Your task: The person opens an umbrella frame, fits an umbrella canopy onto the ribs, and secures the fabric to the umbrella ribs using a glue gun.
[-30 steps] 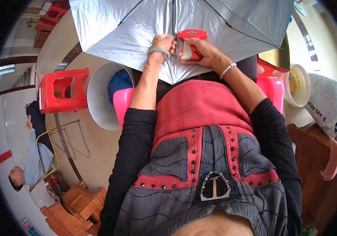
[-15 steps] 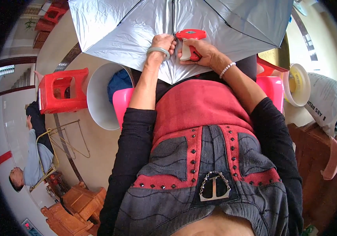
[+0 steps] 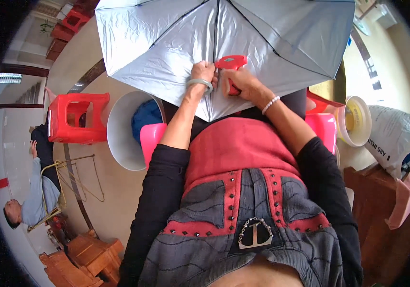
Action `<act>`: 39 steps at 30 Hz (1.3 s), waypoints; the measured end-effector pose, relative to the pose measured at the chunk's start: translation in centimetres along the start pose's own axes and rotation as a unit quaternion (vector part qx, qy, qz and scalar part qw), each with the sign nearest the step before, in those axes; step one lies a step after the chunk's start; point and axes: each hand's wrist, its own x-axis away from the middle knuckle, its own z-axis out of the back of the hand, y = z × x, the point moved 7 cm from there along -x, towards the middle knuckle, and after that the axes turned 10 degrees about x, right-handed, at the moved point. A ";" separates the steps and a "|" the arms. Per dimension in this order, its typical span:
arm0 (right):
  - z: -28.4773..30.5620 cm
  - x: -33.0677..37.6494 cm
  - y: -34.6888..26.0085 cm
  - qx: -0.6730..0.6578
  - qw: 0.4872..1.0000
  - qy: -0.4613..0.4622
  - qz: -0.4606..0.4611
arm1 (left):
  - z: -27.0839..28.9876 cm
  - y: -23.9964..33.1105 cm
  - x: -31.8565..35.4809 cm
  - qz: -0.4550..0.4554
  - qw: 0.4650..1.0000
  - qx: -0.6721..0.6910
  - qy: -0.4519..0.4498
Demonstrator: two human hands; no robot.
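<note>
An opened umbrella [image 3: 162,62] with a silver lining and dark ribs spreads over my lap, inside facing up. My left hand [image 3: 203,72], a pale bangle at its wrist, is closed on the umbrella beside its middle rib; the exact spot pinched is hidden by the fingers. In my right hand [image 3: 246,84], wearing a white bead bracelet, is a red and white tagging gun [image 3: 232,61]. Its handle is wrapped by my fingers, and its front end points left, right up against my left hand. The tip is hard to make out.
Left of me stand a white bin [image 3: 123,138] with blue cloth inside and a red plastic stool [image 3: 78,117]. On the right are a pale bucket [image 3: 358,129], a white printed sack [image 3: 391,134] and a brown wooden piece [image 3: 372,201]. Another person [image 3: 42,186] sits far left.
The umbrella and both hands sit lower in the picture, as the whole view has shifted. My right fingers now cover more of the tagging gun's white part.
</note>
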 end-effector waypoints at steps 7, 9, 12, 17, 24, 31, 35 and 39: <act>-1.0 3.3 -5.3 0.282 0.954 0.001 0.098 | 1.8 1.0 -3.6 -0.002 0.987 -0.160 -0.028; -1.4 4.2 -7.6 0.456 0.869 0.057 0.184 | 5.0 2.7 -4.8 -0.085 0.936 -0.340 -0.034; -0.8 6.0 -10.3 0.542 0.800 0.123 0.226 | 8.3 6.7 -4.8 -0.127 0.877 -0.463 -0.037; 3.6 6.4 -11.7 0.535 0.774 0.228 0.252 | 13.1 11.4 -4.6 -0.199 0.757 -0.604 0.146; 5.8 4.3 -9.5 0.462 0.845 0.220 0.157 | 5.8 6.9 -5.8 -0.175 0.830 -0.527 -0.055; 7.2 3.4 -6.6 0.211 0.955 0.172 0.119 | -1.4 4.6 -2.3 -0.192 0.856 -0.478 0.048; 7.1 2.8 -4.4 0.136 0.979 0.130 0.078 | -2.5 3.8 -1.2 -0.185 0.879 -0.433 0.077; 6.4 1.7 -2.8 0.107 0.986 0.115 0.051 | -1.4 2.5 -2.3 -0.166 0.900 -0.385 0.121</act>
